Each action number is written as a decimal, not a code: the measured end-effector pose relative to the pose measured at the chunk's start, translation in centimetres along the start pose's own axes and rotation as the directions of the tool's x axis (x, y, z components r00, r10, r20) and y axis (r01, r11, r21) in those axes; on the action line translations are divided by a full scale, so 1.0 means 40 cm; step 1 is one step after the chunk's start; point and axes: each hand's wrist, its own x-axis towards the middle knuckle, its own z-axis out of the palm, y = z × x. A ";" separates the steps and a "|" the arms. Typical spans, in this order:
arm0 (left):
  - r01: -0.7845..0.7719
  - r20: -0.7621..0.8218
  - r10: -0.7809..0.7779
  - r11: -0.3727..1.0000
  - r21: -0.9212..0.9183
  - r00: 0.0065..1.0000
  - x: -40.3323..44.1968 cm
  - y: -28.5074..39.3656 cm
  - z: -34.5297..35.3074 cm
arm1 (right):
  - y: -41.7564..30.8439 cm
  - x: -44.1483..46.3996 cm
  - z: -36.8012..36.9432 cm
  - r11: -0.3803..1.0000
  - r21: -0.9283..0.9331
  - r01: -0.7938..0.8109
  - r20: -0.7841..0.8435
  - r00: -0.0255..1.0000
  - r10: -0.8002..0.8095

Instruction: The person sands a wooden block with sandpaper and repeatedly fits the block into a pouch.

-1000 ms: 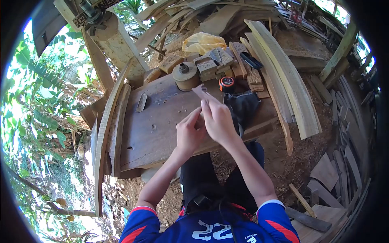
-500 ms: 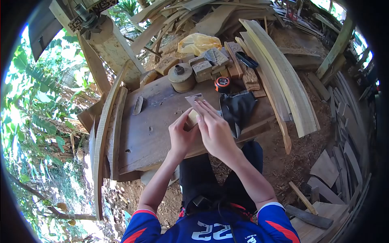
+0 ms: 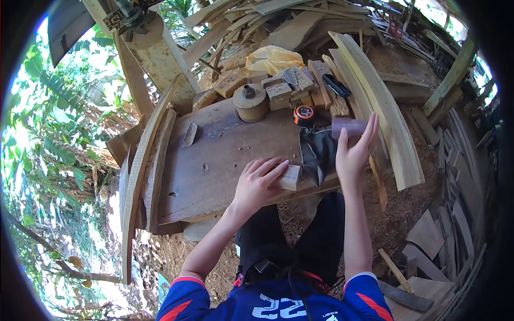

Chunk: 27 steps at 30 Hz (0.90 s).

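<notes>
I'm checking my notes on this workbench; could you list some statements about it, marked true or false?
1. The left hand touches a pale, rectangular wooden block. True.
2. The right hand is empty. False: it holds a curved, purplish sheet.
3. A round, orange-and-black tape measure sits on the brown wooden tabletop. True.
4. The crumpled, yellowish plastic bag lies nearer the person than the tape measure. False: the bag lies farther away.
5. Crumpled black fabric lies between the two hands. True.
</notes>
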 end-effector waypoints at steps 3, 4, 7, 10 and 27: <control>0.001 -0.019 0.000 0.999 0.053 1.000 -0.007 -0.010 0.002 | -0.050 -0.047 -0.044 0.986 0.084 0.146 0.267 0.950 -0.164; -0.002 -0.029 0.004 0.997 0.076 1.000 -0.009 -0.012 0.001 | -0.058 -0.064 -0.052 0.979 0.100 0.176 0.393 0.897 -0.201; 0.117 -0.036 -0.113 0.987 0.112 0.993 -0.010 -0.019 -0.007 | -0.046 -0.131 -0.019 0.982 0.174 0.073 0.562 0.812 -0.160; 0.328 -0.141 -0.310 0.935 0.132 0.940 -0.012 -0.071 -0.025 | -0.027 -0.169 0.001 0.978 0.129 0.162 0.569 0.796 -0.207; 0.350 -0.101 -0.338 0.922 0.167 0.936 -0.088 -0.205 -0.123 | -0.008 -0.188 0.042 0.990 0.078 0.115 0.475 0.869 -0.138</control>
